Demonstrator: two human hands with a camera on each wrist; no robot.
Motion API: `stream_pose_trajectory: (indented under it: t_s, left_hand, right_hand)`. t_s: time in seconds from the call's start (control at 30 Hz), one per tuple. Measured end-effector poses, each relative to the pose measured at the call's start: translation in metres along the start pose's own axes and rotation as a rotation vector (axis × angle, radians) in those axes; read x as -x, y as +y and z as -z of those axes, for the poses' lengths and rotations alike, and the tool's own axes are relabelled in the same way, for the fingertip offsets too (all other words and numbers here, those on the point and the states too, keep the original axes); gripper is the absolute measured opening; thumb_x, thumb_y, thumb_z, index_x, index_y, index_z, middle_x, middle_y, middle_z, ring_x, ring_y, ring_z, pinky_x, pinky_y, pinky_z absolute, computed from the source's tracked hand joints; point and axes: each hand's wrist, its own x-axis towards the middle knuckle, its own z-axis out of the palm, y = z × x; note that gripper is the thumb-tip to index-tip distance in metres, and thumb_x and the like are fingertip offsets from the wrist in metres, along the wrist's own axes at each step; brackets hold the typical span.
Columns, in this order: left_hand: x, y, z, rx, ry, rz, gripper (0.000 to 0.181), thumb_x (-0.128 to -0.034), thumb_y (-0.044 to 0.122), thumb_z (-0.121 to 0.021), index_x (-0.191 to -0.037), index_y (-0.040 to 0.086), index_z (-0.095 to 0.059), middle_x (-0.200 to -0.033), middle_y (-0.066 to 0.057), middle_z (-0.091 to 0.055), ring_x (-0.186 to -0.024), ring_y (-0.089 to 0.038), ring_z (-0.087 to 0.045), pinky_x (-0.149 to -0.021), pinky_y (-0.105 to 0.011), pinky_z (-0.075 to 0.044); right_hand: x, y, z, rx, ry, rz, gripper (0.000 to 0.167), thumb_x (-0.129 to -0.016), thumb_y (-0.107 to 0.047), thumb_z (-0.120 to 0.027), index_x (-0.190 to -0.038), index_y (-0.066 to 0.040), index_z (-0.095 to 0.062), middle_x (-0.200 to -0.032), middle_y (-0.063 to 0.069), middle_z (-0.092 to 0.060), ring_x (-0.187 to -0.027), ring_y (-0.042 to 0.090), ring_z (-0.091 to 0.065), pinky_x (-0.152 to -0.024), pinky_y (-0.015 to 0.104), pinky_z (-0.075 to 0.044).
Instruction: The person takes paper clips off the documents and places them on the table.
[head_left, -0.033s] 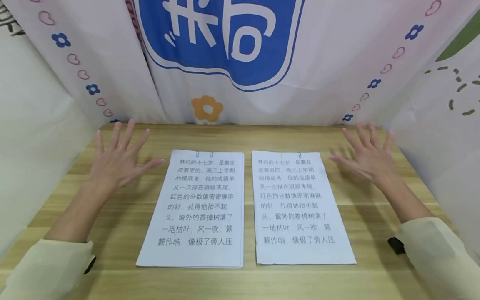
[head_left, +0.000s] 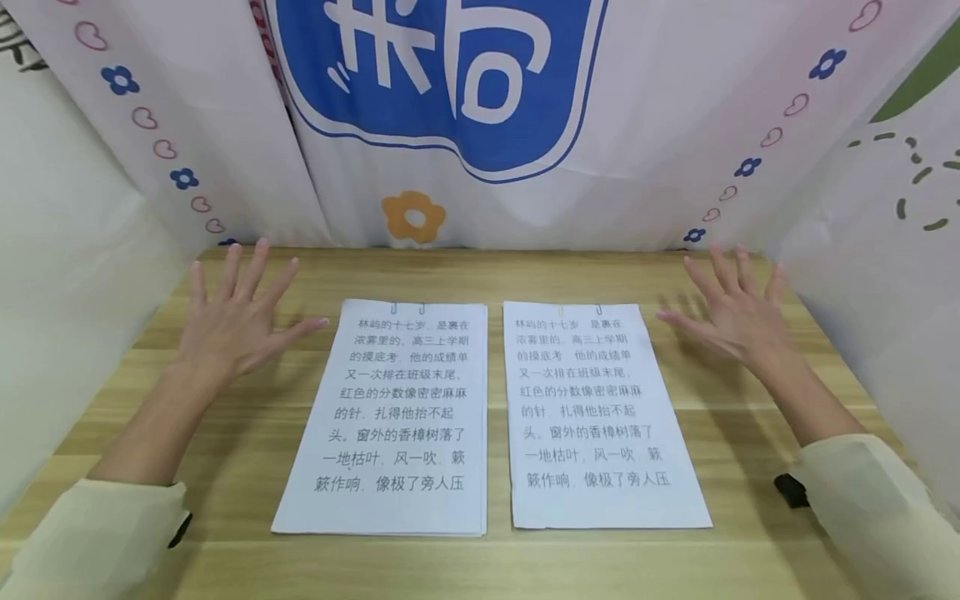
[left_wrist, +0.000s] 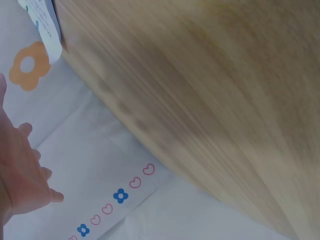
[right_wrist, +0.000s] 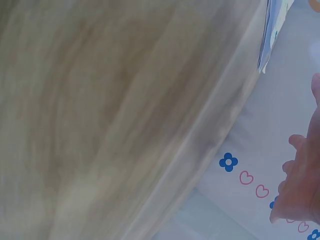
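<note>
Two stacks of printed paper lie side by side on the wooden table in the head view. The left stack [head_left: 397, 425] has two paper clips [head_left: 422, 308] at its top edge, and its sheets are slightly out of line at the right. On the right stack [head_left: 600, 417], clips also show along the top, one yellowish and one dark. My left hand [head_left: 232, 321], fingers spread, is to the left of the left stack, its thumb close to the paper. Beyond the other stack, my right hand [head_left: 742, 321] is likewise spread, holding nothing. Both wrist views show the hands [left_wrist: 22, 170] [right_wrist: 302, 175] apart from the paper.
A white cloth with a blue printed sign [head_left: 442, 83] and an orange flower [head_left: 414, 217] hangs behind the table [head_left: 480, 567]. White cloth walls [head_left: 67, 275] flank it on both sides. Light sleeves [head_left: 105, 537] cover both forearms.
</note>
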Motion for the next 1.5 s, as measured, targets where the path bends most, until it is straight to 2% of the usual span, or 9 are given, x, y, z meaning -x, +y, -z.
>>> stream_pose_trajectory:
  t_s: [0.33,0.47,0.77,1.03,1.5]
  left_hand:
    - [-0.007,0.008,-0.002,-0.008,-0.026,-0.010,0.097,-0.0953,0.080,-0.038,-0.167,0.019,-0.014,-0.171,-0.015,0.015,-0.156,-0.044,0.013,-0.116,-0.072,0.018]
    - [-0.010,0.011,-0.004,-0.005,-0.024,-0.015,0.097,-0.0952,0.079,-0.040,-0.167,0.019,-0.014,-0.171,-0.015,0.013,-0.156,-0.043,0.014,-0.115,-0.072,0.019]
    - [-0.010,0.015,-0.004,-0.018,-0.024,-0.027,0.098,-0.0947,0.079,-0.040,-0.167,0.020,-0.012,-0.171,-0.014,0.015,-0.156,-0.041,0.016,-0.116,-0.071,0.020]
    - [-0.010,0.019,-0.004,-0.033,-0.034,-0.039,0.100,-0.0938,0.080,-0.041,-0.167,0.019,-0.014,-0.171,-0.013,0.015,-0.156,-0.043,0.014,-0.116,-0.073,0.016]
    - [-0.012,0.031,-0.002,-0.024,-0.058,-0.076,0.099,-0.0943,0.080,-0.042,-0.167,0.018,-0.016,-0.172,-0.016,0.011,-0.156,-0.042,0.013,-0.116,-0.069,0.020]
  right_hand:
    - [-0.005,-0.002,-0.005,-0.014,-0.051,-0.009,0.099,-0.095,-0.077,-0.043,-0.166,-0.013,-0.017,-0.171,0.013,0.013,-0.153,0.038,0.025,-0.111,0.071,0.026]
    - [-0.007,-0.004,-0.006,-0.019,-0.053,-0.015,0.101,-0.093,-0.078,-0.046,-0.166,-0.013,-0.019,-0.171,0.011,0.015,-0.154,0.038,0.025,-0.112,0.073,0.023]
    - [-0.010,-0.008,-0.006,-0.029,-0.050,-0.011,0.102,-0.092,-0.079,-0.047,-0.166,-0.013,-0.021,-0.171,0.009,0.016,-0.154,0.037,0.023,-0.112,0.070,0.026]
    - [-0.009,-0.013,-0.006,-0.036,-0.053,0.003,0.101,-0.092,-0.078,-0.047,-0.166,-0.014,-0.020,-0.171,0.008,0.017,-0.155,0.035,0.023,-0.111,0.069,0.027]
    - [-0.009,-0.024,-0.002,-0.037,-0.062,0.020,0.102,-0.092,-0.080,-0.047,-0.166,-0.015,-0.019,-0.172,0.008,0.014,-0.156,0.034,0.020,-0.113,0.071,0.024]
